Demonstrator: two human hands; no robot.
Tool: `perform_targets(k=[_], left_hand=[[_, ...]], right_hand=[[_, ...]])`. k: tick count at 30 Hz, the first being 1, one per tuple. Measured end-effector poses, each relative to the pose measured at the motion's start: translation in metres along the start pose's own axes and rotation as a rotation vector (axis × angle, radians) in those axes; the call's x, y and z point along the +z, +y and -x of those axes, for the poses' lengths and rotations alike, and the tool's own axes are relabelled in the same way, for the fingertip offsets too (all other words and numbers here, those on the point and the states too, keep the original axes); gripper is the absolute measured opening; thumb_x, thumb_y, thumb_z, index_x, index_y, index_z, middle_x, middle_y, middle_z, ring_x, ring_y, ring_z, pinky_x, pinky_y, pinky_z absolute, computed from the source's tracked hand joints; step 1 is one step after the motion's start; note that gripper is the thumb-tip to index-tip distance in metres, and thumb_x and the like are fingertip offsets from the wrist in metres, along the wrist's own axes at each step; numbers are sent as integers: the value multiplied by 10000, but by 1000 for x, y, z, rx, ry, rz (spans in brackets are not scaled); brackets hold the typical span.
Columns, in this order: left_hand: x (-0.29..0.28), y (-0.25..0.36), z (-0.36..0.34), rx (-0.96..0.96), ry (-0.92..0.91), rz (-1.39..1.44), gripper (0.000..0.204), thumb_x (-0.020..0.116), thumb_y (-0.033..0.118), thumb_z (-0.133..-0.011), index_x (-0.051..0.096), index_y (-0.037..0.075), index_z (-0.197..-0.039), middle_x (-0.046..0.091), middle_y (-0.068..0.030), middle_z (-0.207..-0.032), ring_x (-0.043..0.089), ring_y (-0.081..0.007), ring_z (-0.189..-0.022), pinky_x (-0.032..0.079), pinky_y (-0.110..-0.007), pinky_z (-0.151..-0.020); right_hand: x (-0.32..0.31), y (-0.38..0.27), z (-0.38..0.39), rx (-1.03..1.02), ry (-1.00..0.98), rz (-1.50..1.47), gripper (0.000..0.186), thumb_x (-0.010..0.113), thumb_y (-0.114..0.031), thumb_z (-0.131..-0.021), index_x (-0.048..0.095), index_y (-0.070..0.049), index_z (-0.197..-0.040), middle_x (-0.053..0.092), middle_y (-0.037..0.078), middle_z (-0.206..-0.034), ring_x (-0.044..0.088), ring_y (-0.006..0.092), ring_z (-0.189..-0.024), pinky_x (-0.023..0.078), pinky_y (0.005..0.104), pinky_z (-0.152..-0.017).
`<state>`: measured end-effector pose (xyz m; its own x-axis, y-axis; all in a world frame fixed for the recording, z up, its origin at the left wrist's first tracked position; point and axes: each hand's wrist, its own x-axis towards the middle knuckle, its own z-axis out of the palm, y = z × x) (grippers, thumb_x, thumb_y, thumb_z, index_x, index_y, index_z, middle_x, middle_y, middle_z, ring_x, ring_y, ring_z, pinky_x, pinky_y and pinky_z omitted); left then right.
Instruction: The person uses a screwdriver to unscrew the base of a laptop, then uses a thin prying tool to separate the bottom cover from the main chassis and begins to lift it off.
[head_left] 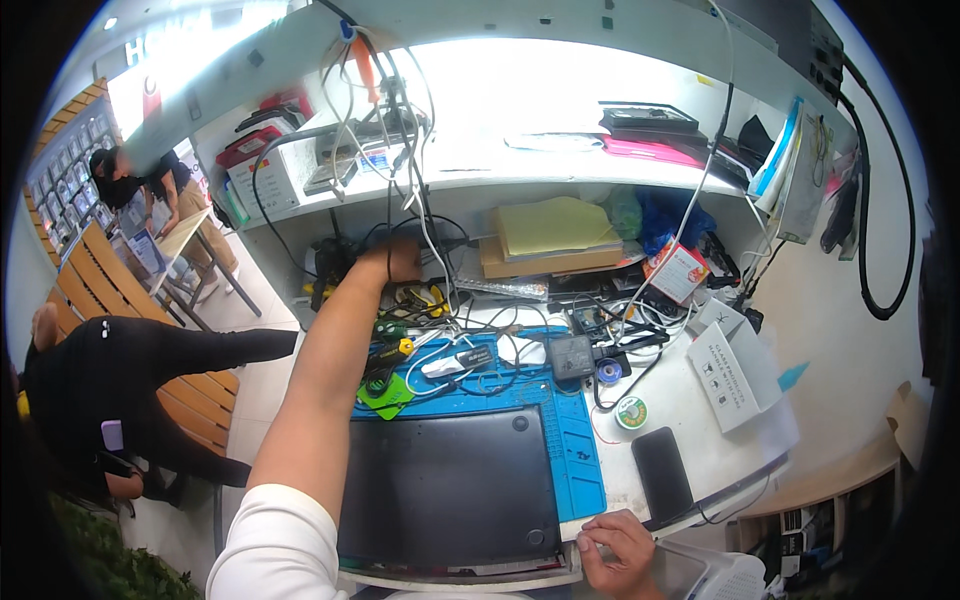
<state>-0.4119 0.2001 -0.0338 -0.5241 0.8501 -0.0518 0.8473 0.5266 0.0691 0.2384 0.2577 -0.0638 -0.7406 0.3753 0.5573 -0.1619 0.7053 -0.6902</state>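
Observation:
My left arm stretches far across the bench, and my left hand [402, 260] is deep among cables at the back, under the shelf. Its fingers are blurred and partly hidden, so what it touches cannot be made out. My right hand [616, 556] is at the bench's front edge, fingers curled in towards the thumb, with nothing visible in it. Between my arms a black laptop [450, 490] lies flat, round feet facing up, on a blue repair mat [578, 455]. A black phone [662, 475] lies just beyond my right hand.
Tangled cables, a charger block [572, 357] and a solder spool [631, 412] crowd the mat's far side. Yellow envelopes [555, 235] sit under the shelf [480, 178]. A white box [733, 375] stands at right. Cables hang ahead. Other people [150, 400] are at left.

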Motion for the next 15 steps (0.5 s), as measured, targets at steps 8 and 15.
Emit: perform_targets(k=[8, 15], left_hand=[[-31, 52, 101, -39, 759, 55, 172, 769, 218, -943, 824, 55, -960, 765, -200, -942, 728, -437, -878, 585, -507, -803], [-68, 71, 285, -137, 1075, 705, 129, 839, 131, -995, 809, 6, -985, 795, -58, -903, 754, -126, -777, 589, -277, -691]], right_hand=[[11, 1, -10, -54, 35, -21, 95, 808, 17, -805, 751, -31, -864, 738, 99, -876, 710, 259, -757, 559, 350, -688], [26, -16, -24, -147, -51, -89, 84, 809, 16, -818, 754, -27, -864, 738, 110, -873, 705, 259, -759, 550, 345, -674]])
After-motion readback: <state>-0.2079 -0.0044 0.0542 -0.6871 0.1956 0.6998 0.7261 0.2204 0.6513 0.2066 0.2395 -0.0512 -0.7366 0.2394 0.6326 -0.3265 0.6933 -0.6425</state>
